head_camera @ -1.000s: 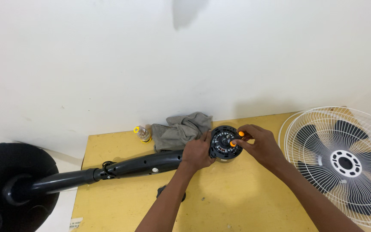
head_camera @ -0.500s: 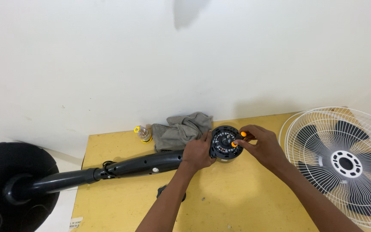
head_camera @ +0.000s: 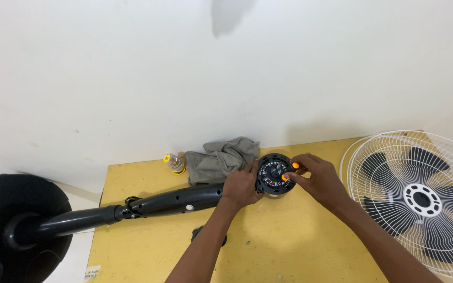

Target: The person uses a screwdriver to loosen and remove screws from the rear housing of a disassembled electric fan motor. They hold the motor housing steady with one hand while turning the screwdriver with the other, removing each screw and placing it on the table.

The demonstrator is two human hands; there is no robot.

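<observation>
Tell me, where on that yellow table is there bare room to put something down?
Bare table lies below the fan pole, left of the left hand; more between the forearms. It is crowded at the back: rag, bottle, motor, and the grille.

One yellow wooden table [head_camera: 148,251]. One black plastic fan stand with a round base [head_camera: 6,230]. One round black fan motor [head_camera: 272,174]. One white wire fan cage with dark blades [head_camera: 420,199]. One crumpled grey cloth [head_camera: 221,160]. One small clear bottle with a yellow cap [head_camera: 174,163]. Two bare hands [head_camera: 242,184].
</observation>
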